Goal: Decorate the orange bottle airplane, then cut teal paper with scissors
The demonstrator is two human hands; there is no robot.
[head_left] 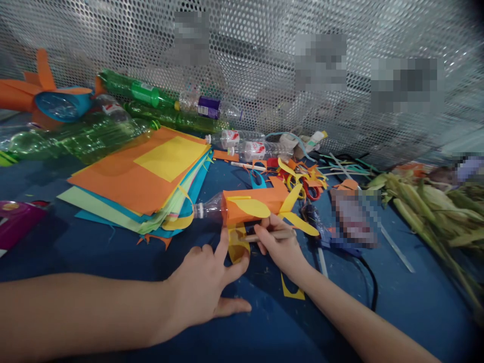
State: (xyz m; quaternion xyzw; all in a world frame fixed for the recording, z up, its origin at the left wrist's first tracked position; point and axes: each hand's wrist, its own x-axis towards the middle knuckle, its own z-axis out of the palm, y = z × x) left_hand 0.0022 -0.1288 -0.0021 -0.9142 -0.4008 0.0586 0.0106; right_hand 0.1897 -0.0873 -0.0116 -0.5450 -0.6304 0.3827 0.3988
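The left hand [202, 282], fingers spread wide, touches a yellow paper piece [238, 244]; beside it, the right hand [280, 249] grips a pen [251, 237]. Just beyond both lies an orange-wrapped bottle [257, 196]. Farther from the left hand: a paper stack [117, 179], then 2 clear bottles [245, 136].

Left edge is cutting off a magenta package [20, 224]; right edge is cropping the corn husks [423, 206]. The right hand [285, 252] is covering part of a pen-like tool [282, 234]. Orange sheet [113, 179] is hiding most of a pale green sheet [88, 205]. Bottle label [255, 149] is blurring — print unreadable. Pixel blocks are masking one object [352, 217] — identity undetermined.
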